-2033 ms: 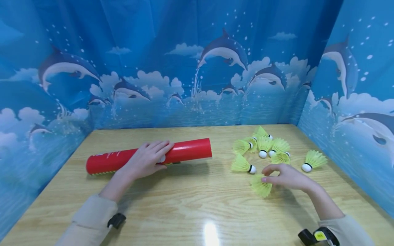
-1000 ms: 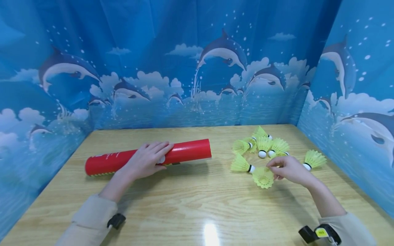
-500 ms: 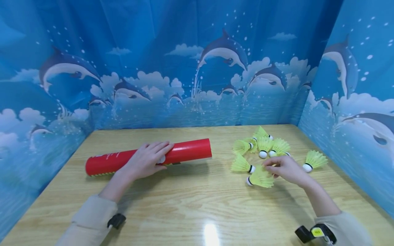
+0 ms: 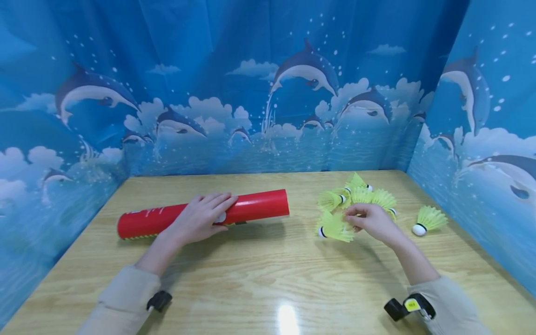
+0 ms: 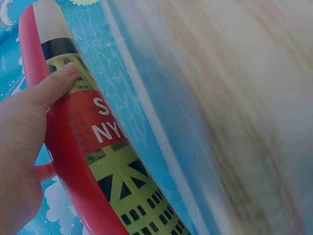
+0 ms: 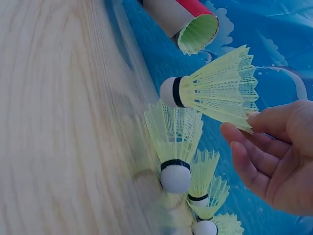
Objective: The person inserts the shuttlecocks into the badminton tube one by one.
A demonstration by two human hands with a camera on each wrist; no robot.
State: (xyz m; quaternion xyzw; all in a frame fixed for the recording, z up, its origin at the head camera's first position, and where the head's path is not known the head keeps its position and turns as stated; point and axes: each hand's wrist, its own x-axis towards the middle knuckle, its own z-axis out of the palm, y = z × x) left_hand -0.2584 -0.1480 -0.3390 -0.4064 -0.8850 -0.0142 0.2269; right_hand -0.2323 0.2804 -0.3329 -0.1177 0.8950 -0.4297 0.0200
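Observation:
My left hand [image 4: 200,218] grips a long red shuttlecock tube [image 4: 261,204] lying slantwise, its right end raised a little off the table. In the left wrist view the tube's clear side [image 5: 122,181] shows printed yellow-green, and the thumb presses on it. Between thumb and fingertips my right hand [image 4: 370,222] pinches the skirt edge of a yellow shuttlecock [image 6: 220,90], white cork pointing left toward the tube. In the right wrist view the tube's open end [image 6: 198,34] shows yellow-green inside. Another shuttlecock [image 6: 173,144] lies just below the held one.
A cluster of several yellow shuttlecocks [image 4: 383,199] lies behind my right hand. One shuttlecock [image 4: 429,218] sits apart on the right. Blue dolphin-printed curtains [image 4: 234,93] stand at the back and sides of the wooden table [image 4: 251,284].
My right hand has taken hold of the near shuttlecock, its cork turning to face left, and has carried it left and slightly away. The left hand and tube have stayed in place.

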